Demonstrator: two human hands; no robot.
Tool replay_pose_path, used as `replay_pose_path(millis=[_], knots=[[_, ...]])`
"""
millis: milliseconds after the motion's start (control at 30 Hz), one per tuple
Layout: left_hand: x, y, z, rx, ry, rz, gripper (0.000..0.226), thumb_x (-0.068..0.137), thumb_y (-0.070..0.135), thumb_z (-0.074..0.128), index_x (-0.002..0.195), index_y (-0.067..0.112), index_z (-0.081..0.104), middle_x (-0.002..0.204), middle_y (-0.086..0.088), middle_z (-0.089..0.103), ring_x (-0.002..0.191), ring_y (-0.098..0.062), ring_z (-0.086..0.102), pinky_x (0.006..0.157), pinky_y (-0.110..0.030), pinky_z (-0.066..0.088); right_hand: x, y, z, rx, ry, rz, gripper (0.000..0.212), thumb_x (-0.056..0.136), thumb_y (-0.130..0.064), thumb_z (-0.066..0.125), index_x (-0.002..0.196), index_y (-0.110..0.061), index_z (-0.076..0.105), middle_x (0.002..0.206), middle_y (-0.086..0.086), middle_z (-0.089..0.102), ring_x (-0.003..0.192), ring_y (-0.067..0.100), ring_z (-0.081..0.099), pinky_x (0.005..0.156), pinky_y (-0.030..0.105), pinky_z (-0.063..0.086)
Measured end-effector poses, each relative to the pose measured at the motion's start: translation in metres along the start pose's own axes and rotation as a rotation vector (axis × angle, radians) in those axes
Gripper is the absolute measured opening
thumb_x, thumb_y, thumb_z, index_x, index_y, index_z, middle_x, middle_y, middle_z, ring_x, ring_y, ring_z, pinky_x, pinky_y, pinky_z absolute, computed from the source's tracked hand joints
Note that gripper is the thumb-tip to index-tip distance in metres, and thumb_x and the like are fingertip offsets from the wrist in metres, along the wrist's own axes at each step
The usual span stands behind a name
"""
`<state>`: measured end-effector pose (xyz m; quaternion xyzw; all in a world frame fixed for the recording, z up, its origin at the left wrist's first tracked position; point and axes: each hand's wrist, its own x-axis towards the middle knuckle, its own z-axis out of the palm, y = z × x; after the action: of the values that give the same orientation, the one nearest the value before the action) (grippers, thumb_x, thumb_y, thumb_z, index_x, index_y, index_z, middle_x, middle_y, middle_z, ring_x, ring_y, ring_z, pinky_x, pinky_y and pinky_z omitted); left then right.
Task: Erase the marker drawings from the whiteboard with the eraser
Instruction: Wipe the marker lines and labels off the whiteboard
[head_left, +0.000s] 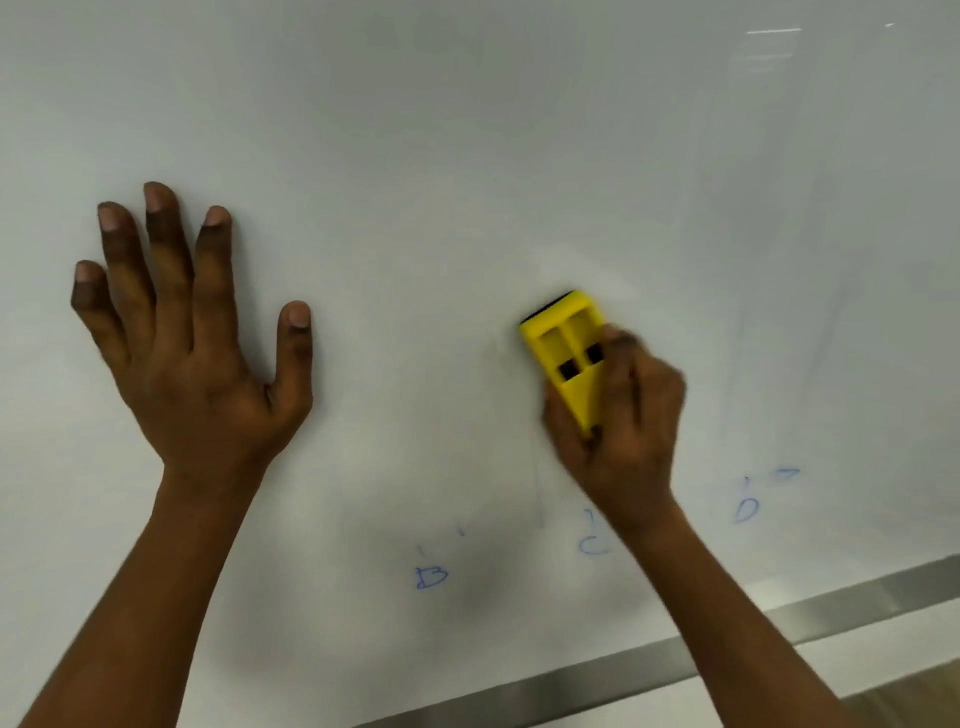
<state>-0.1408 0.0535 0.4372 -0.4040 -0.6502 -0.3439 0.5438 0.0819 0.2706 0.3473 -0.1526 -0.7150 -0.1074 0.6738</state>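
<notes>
- Up close in the head view, the whiteboard (467, 130) fills nearly the whole frame, with a metal frame edge (779, 618) running along its lower right.
- The left hand (197, 364) lies flat on the board, fingers spread, holding nothing.
- The right hand (623, 415) is closed around the yellow eraser (563, 353), pressing its dark pad side against the board near the middle; the hand looks blurred.
- Below the eraser, faint blue marker letters sit on the board: a "B" (431, 578), a "C" (592, 545) just beside the right wrist, and a "D" (747, 510) further right.
- A small blue dash (788, 473) sits above the "D".
</notes>
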Motion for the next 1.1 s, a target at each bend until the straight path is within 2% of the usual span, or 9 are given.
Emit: replay_pose_path(millis=[67, 167, 367, 567, 667, 767, 967, 1033, 1100], knots=[[0.000, 0.002, -0.001, -0.008, 0.000, -0.010, 0.063, 0.111, 0.037, 0.053, 0.164, 0.006, 0.037, 0.167, -0.031, 0.033, 0.155, -0.058, 0.027, 0.117, -0.079, 0.030, 0.013, 0.026, -0.007, -0.020, 0.105, 0.198, 0.064, 0.102, -0.029, 0.068, 0.149, 0.003, 0.040, 0.141, 0.023, 0.048, 0.118, 0.039, 0.050, 0.099, 0.048, 0.049], [0.001, 0.004, -0.001, -0.013, -0.001, -0.016, 0.064, 0.111, 0.036, 0.054, 0.164, 0.005, 0.037, 0.167, -0.031, 0.033, 0.155, -0.058, 0.027, 0.118, -0.079, 0.028, 0.032, 0.040, -0.011, -0.009, 0.199, 0.407, 0.065, 0.103, -0.031, 0.067, 0.150, 0.008, 0.044, 0.140, 0.028, 0.054, 0.122, 0.033, 0.048, 0.107, 0.030, 0.039], [0.003, 0.021, -0.003, -0.028, 0.001, -0.035, 0.064, 0.111, 0.034, 0.055, 0.161, -0.003, 0.038, 0.166, -0.034, 0.032, 0.154, -0.062, 0.025, 0.122, -0.080, 0.016, 0.032, 0.039, -0.010, 0.013, 0.207, 0.420, 0.067, 0.104, -0.033, 0.067, 0.151, 0.008, 0.044, 0.139, 0.027, 0.055, 0.123, 0.033, 0.050, 0.108, 0.022, 0.035], [0.016, 0.064, 0.011, -0.075, -0.002, 0.031, 0.067, 0.111, 0.038, 0.052, 0.164, 0.001, 0.035, 0.168, -0.033, 0.028, 0.156, -0.058, 0.020, 0.130, -0.054, 0.000, 0.031, 0.042, -0.011, -0.030, 0.187, 0.374, 0.065, 0.103, -0.030, 0.069, 0.151, 0.007, 0.045, 0.140, 0.027, 0.054, 0.119, 0.032, 0.049, 0.102, 0.028, 0.041], [0.016, 0.065, 0.021, -0.044, -0.018, 0.016, 0.066, 0.112, 0.042, 0.049, 0.166, 0.008, 0.033, 0.171, -0.028, 0.028, 0.158, -0.053, 0.022, 0.130, -0.065, 0.009, 0.028, 0.058, -0.015, -0.082, 0.164, 0.294, 0.064, 0.103, -0.029, 0.068, 0.151, 0.005, 0.044, 0.141, 0.026, 0.054, 0.117, 0.034, 0.051, 0.097, 0.039, 0.048], [0.013, 0.059, 0.028, -0.049, -0.029, 0.012, 0.068, 0.111, 0.043, 0.049, 0.168, 0.011, 0.030, 0.172, -0.026, 0.026, 0.158, -0.053, 0.023, 0.121, -0.078, 0.026, 0.032, 0.092, -0.023, -0.122, 0.235, 0.387, 0.063, 0.104, -0.031, 0.066, 0.152, 0.004, 0.045, 0.141, 0.028, 0.054, 0.123, 0.035, 0.051, 0.107, 0.028, 0.040], [0.011, 0.055, 0.034, -0.079, -0.060, -0.011, 0.075, 0.109, 0.049, 0.052, 0.170, 0.017, 0.023, 0.174, -0.024, 0.022, 0.159, -0.052, 0.024, 0.118, -0.076, 0.032, 0.061, 0.148, -0.033, -0.070, 0.456, 0.719, 0.064, 0.102, -0.033, 0.064, 0.152, 0.003, 0.047, 0.143, 0.021, 0.055, 0.129, 0.036, 0.056, 0.108, 0.016, 0.037], [0.010, 0.055, 0.035, -0.071, -0.064, -0.016, 0.077, 0.108, 0.050, 0.052, 0.171, 0.017, 0.022, 0.174, -0.023, 0.021, 0.159, -0.052, 0.024, 0.119, -0.076, 0.032, 0.062, 0.131, -0.029, -0.096, 0.445, 0.663, 0.063, 0.102, -0.032, 0.065, 0.150, 0.006, 0.048, 0.142, 0.024, 0.056, 0.128, 0.038, 0.056, 0.109, 0.014, 0.033], [0.009, 0.055, 0.035, -0.063, -0.068, -0.029, 0.077, 0.108, 0.052, 0.052, 0.171, 0.020, 0.020, 0.175, -0.022, 0.021, 0.159, -0.051, 0.023, 0.119, -0.075, 0.032, 0.049, 0.098, -0.021, -0.093, 0.348, 0.498, 0.063, 0.102, -0.030, 0.067, 0.148, 0.009, 0.048, 0.142, 0.028, 0.055, 0.128, 0.039, 0.054, 0.113, 0.027, 0.038]])
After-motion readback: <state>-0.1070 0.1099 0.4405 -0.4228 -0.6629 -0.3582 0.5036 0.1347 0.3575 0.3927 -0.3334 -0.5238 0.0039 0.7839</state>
